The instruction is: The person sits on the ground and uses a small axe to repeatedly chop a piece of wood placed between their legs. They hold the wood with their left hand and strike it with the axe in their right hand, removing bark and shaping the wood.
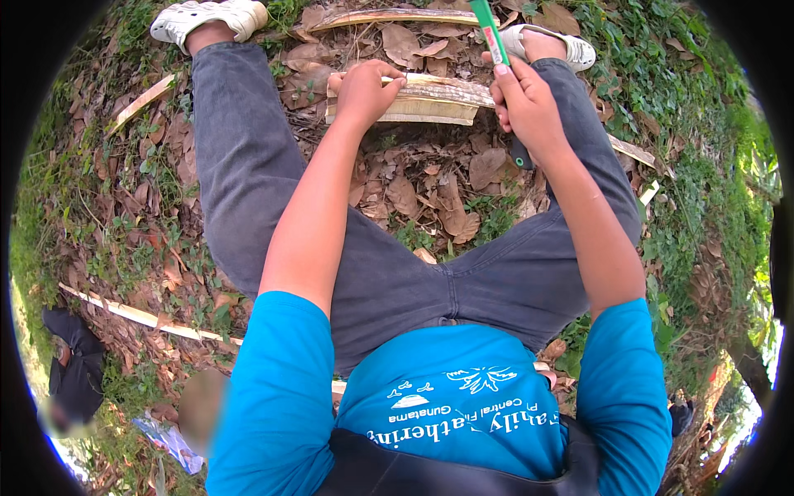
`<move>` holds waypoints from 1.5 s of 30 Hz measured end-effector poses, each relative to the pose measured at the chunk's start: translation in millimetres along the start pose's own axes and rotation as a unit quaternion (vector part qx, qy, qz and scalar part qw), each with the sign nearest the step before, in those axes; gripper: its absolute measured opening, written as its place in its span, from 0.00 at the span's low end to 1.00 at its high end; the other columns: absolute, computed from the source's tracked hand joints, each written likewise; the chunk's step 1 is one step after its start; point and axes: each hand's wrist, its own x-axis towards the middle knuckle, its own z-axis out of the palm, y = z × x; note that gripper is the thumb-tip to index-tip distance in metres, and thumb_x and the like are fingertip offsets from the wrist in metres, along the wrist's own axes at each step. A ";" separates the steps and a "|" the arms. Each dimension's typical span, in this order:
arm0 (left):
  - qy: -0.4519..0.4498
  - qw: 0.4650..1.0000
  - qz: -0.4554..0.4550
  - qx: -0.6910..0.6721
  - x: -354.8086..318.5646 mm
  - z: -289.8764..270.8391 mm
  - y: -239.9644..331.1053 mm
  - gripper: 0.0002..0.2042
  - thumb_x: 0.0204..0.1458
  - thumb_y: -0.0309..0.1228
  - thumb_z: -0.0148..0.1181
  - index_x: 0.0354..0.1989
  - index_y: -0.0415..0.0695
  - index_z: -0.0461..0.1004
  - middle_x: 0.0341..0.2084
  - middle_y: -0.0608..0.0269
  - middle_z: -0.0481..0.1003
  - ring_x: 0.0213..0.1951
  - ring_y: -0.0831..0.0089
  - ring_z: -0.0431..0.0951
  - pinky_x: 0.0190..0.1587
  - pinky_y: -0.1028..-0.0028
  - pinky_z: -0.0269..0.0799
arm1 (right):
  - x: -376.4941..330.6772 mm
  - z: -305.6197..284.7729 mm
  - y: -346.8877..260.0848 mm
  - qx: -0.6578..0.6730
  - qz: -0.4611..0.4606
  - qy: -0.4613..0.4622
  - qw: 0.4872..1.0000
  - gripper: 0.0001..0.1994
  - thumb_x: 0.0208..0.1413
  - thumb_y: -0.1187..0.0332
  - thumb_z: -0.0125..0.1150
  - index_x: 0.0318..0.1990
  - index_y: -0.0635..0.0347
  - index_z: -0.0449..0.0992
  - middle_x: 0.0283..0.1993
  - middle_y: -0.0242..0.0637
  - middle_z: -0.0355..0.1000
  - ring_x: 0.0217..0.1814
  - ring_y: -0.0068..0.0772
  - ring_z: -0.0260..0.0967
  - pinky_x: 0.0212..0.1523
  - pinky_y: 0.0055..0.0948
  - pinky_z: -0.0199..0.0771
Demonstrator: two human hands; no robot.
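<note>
Between my knees lies a pale split piece of wood [426, 110] with a rough, whitish-brown upper face; it may be two pieces close together. My left hand [368, 93] is closed on its left end, thumb and fingers pressed together. At the right end of the wood, my right hand [529, 106] is wrapped round a knife [494, 40]. Its bright green blade points up and away past the top edge of the view, and its dark handle end [521, 155] shows below my palm. The fingers' undersides are hidden.
My legs in dark trousers [248, 140] spread on either side. Dry leaves [403, 194] and green plants cover the ground. Long pale strips [149, 318] lie at left and beyond the wood [389, 16]. A person in dark clothes [76, 368] is at the far left.
</note>
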 end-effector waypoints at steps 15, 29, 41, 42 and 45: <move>0.000 1.000 -0.001 -0.001 -0.7 2.1 -1.1 0.09 0.53 0.42 0.64 0.33 0.54 0.85 0.39 0.71 0.82 0.48 0.67 0.77 0.55 0.54 0.52 | 4.9 3.8 -20.8 0.034 -0.045 0.051 0.997 0.15 0.71 0.64 0.44 0.58 0.58 0.71 0.26 0.21 0.61 0.20 0.11 0.53 0.19 0.15 0.57; -0.002 1.000 -0.002 -0.002 -3.6 1.6 -3.1 0.09 0.52 0.41 0.64 0.34 0.53 0.85 0.40 0.71 0.81 0.47 0.66 0.77 0.56 0.55 0.51 | 7.1 8.9 -32.1 0.018 -0.050 0.034 0.998 0.15 0.70 0.64 0.46 0.58 0.60 0.71 0.26 0.23 0.62 0.21 0.12 0.55 0.21 0.17 0.59; 0.029 0.999 0.023 0.008 -8.2 2.6 -5.7 0.07 0.52 0.40 0.64 0.32 0.53 0.84 0.38 0.75 0.81 0.47 0.69 0.76 0.54 0.57 0.51 | 0.2 -13.5 -43.7 -0.033 0.064 -0.002 0.997 0.16 0.70 0.61 0.46 0.59 0.55 0.70 0.26 0.20 0.59 0.21 0.09 0.52 0.18 0.14 0.56; 0.034 0.999 0.028 0.010 -7.5 2.6 -4.2 0.07 0.52 0.40 0.64 0.32 0.53 0.84 0.38 0.75 0.81 0.47 0.70 0.76 0.54 0.57 0.51 | 1.6 -18.1 -46.9 -0.031 0.053 -0.004 0.998 0.16 0.71 0.61 0.46 0.59 0.55 0.70 0.26 0.20 0.59 0.21 0.09 0.52 0.18 0.14 0.57; 0.046 0.998 0.040 0.017 -8.2 4.3 -3.1 0.06 0.52 0.39 0.64 0.32 0.54 0.83 0.38 0.77 0.81 0.47 0.71 0.76 0.54 0.58 0.50 | -0.2 -21.2 -47.8 -0.026 0.051 -0.021 0.998 0.18 0.71 0.61 0.46 0.63 0.53 0.68 0.27 0.20 0.58 0.20 0.07 0.51 0.18 0.12 0.56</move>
